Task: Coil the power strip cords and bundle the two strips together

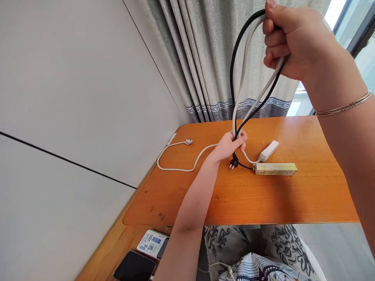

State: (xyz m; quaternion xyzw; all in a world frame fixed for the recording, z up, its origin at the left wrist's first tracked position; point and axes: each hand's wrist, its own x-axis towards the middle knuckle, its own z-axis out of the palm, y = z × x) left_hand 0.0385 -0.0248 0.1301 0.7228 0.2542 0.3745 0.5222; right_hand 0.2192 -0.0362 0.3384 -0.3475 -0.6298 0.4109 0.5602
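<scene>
Head view: black cable [231, 66] and white cable [244, 64] form an upright loop above the table [249, 199], its long axis rising slightly rightward from the left hand [230, 145], closed around the bottom, to the right hand [295, 41], clenched on the top; black plug [233, 160] just near of the left hand

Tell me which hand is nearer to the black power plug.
Left. The left hand is close beside the black power plug, gripping the cords; the right hand is raised high above the table, well away from the plug, holding the loop's top.
</scene>
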